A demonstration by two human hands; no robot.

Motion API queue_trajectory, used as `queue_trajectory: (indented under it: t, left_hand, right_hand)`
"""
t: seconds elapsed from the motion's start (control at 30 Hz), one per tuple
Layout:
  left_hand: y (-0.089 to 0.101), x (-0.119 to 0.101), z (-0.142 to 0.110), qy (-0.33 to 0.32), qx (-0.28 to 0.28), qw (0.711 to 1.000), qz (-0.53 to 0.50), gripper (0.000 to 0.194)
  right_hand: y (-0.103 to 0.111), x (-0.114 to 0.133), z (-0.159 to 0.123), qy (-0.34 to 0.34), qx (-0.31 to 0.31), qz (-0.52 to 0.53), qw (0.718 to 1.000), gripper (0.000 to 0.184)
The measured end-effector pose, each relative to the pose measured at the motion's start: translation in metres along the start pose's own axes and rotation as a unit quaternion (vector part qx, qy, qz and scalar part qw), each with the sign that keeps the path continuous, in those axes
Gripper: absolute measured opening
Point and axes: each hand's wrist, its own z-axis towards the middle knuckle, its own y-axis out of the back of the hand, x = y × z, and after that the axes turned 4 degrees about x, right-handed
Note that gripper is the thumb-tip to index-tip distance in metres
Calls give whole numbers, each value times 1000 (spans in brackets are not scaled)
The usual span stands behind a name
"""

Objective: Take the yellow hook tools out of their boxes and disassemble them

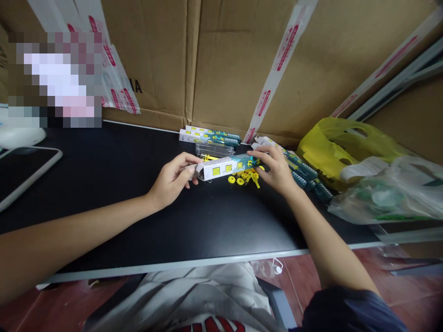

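Observation:
A long, slim white-and-teal carton [226, 167] with yellow printed characters is held level above the black table. My right hand [277, 170] grips its teal end between thumb and fingers. At the white end, where flaps stand open, my left hand [173, 180] pinches the flap area with thumb and fingers. A thin, wire-like hook shows just under that end; what lies inside the carton is hidden. Small yellow plastic parts [240, 181], some of them rings, lie on the table behind and below the carton. Clear plastic tubes [215, 149] rest just beyond it.
Similar cartons [209, 136] are stacked by the cardboard wall, with more cartons [301, 166] piled right of my right hand. A yellow plastic bag [314, 143] and a clear bag [387, 196] sit at the right. A white-edged tablet-like device [29, 170] lies far left.

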Motion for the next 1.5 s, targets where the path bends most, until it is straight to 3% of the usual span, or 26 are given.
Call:
queue_trajectory:
  t: [0.27,0.43,0.73,1.07,1.3,1.5]
  left_hand:
    - [-7,-4,-2,-36,-51,998,-20,22]
    - [-8,-4,-3,-49,-37,998,-12,8]
    - [-5,-4,-3,-55,-14,998,1,17]
    - [-6,-4,-1,-45,-45,998,-5,13]
    - [-8,-3,-3,-36,-62,997,-3,39]
    - [-7,-1,-4,-49,-53,997,-8,44]
  right_hand:
    - [2,0,0,-8,-18,2,1000,52]
    - [2,-1,0,-13,-15,7,1000,54]
    - [2,-1,-1,-22,-16,-2,1000,52]
    - [1,5,0,-15,-8,10,1000,50]
    - [2,7,1,-13,-12,11,1000,47]
    - [3,6,1,-9,-4,8,1000,48]
